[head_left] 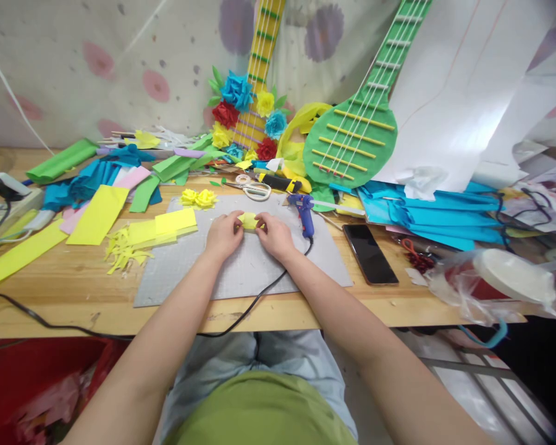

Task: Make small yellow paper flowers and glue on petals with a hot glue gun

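A small piece of yellow crepe paper [248,221] is stretched between my two hands over the grey cutting mat [241,272]. My left hand [223,236] pinches its left end, and my right hand [275,236] pinches the right end. Just right of my right hand lies a blue glue gun [303,213], its black cord running under my right forearm. Finished yellow paper flowers [198,198] sit at the mat's back left. Left of my hands are stacked yellow paper rectangles [175,222] and a heap of yellow scraps [125,248].
Scissors [254,190] and a yellow-black cutter [280,183] lie behind the mat. A phone [369,253] rests to the right, near a plastic-wrapped cup [505,278]. Blue crepe paper [435,213] is piled at back right. Yellow [259,74] and green [356,139] paper instruments lean behind.
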Motion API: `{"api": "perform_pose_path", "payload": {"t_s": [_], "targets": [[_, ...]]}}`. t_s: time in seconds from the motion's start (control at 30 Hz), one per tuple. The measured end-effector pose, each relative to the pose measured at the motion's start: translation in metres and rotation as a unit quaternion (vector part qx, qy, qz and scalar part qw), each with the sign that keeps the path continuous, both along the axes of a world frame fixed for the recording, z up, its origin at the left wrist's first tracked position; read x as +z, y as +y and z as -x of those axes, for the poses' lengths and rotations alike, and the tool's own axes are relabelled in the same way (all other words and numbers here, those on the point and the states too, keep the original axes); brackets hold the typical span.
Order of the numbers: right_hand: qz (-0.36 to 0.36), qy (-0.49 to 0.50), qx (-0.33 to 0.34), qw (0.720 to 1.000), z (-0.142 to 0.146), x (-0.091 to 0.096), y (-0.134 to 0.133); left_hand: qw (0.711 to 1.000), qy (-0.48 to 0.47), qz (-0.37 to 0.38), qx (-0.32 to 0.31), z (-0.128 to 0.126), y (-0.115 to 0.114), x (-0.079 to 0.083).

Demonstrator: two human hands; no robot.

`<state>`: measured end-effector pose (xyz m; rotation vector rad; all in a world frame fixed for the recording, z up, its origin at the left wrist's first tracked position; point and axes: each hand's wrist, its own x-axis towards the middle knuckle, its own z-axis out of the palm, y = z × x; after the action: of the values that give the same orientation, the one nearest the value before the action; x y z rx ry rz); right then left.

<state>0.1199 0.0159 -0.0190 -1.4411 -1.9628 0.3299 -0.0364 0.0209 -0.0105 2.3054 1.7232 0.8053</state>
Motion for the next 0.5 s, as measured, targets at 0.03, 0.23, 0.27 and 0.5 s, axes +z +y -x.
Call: {"api": "perform_pose_path", "payload": {"t_s": [0.03,0.23,0.27,0.5], "targets": [[-0.001,0.001,0.002,1.000,-0.0001,0.0002,-0.0002,1.000,-0.001,0.000,0.000,-0.0001,-0.0002,0.0002],[0.026,0.020,-0.006,0.999,-0.0014,0.0019,-0.0007,1.000,-0.006,0.011,-0.005,-0.0003,-0.0011,0.0014],[0.028,0.024,-0.007,0.999,-0.0019,0.0020,-0.0004,1.000,-0.008,0.011,-0.005,-0.0001,-0.0011,0.0015],[0.022,0.036,-0.009,0.999,-0.0058,-0.0010,0.0021,1.000,-0.021,0.004,-0.012,0.0020,-0.0013,0.0014]]}}
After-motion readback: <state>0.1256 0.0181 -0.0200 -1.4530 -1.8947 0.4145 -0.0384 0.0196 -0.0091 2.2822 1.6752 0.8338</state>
